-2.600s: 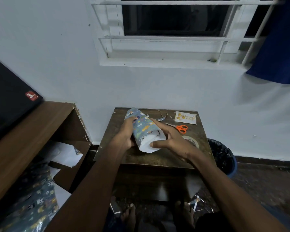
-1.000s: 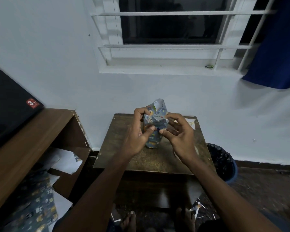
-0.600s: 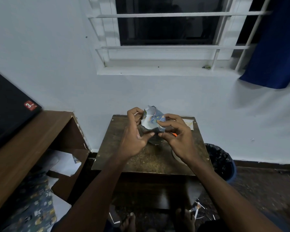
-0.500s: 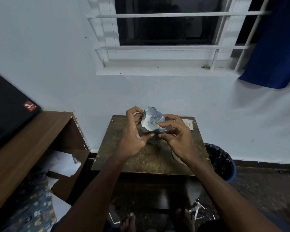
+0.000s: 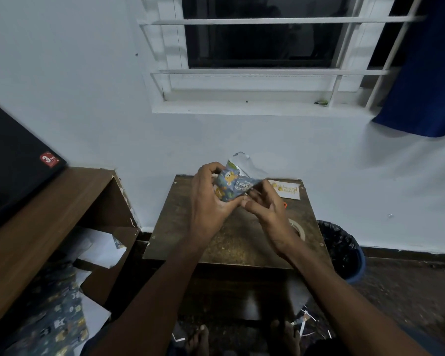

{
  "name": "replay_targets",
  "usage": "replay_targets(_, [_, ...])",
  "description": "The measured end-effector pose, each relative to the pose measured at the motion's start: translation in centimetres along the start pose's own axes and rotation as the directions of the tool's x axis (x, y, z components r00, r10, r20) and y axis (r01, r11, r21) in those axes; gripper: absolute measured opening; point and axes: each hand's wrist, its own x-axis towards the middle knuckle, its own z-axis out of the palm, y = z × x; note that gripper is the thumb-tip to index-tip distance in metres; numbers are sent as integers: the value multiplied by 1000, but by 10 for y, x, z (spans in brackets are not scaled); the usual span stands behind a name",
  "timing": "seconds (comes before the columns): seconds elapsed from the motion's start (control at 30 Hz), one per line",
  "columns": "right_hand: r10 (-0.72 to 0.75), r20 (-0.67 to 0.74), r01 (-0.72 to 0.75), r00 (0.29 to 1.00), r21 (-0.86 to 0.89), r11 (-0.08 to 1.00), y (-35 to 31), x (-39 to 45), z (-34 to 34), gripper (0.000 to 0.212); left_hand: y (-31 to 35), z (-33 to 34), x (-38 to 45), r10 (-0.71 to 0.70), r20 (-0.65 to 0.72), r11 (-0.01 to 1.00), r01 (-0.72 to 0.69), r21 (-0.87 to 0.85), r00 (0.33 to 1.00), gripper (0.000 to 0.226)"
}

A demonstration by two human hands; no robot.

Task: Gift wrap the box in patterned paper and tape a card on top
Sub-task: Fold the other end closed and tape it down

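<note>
Holding wrapped box point(image 5: 229, 187) above worktop point(image 5: 231, 242) | left hand point(image 5: 208, 206) grips box | right hand point(image 5: 265, 209) pinches paper flap | card point(image 5: 287, 190) behind

— Wrapped box point(image 5: 229, 187): blue-grey paper, printed with small yellow and orange cartoon animals; white underside on the loose flap.
— Card point(image 5: 287, 191)?
— Pale cream, yellow figures and yellow lettering.
— Surface point(image 5: 231, 242)?
— Dark brown, speckled with golden flecks.
— Scissors point(image 5: 284, 205)?
— Only an orange sliver showing.
— Elsewhere?
— Deep blue curtain point(image 5: 421, 73), white window bars point(image 5: 267, 21), white wall; black-lined bin point(image 5: 343, 249) with blue body; same animal-print paper sheet point(image 5: 46, 319) low on the left; red sticker point(image 5: 48, 160) on black.
</note>
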Motion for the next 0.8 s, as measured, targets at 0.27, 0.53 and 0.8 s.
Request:
replay_targets(0.27, [23, -155, -31, 988, -53, 998, 9, 2, 1, 54, 1, 4, 1, 84, 133, 994, -93, 64, 988, 76])
replay_targets(0.53, [130, -103, -118, 986, 114, 986, 0, 11, -14, 43, -1, -7, 2, -77, 214, 984, 109, -144, 974, 80])
replay_targets(0.8, [55, -88, -57, 995, -19, 998, -6, 6, -10, 55, -1, -9, 1, -148, 266, 980, 177, -87, 952, 118])
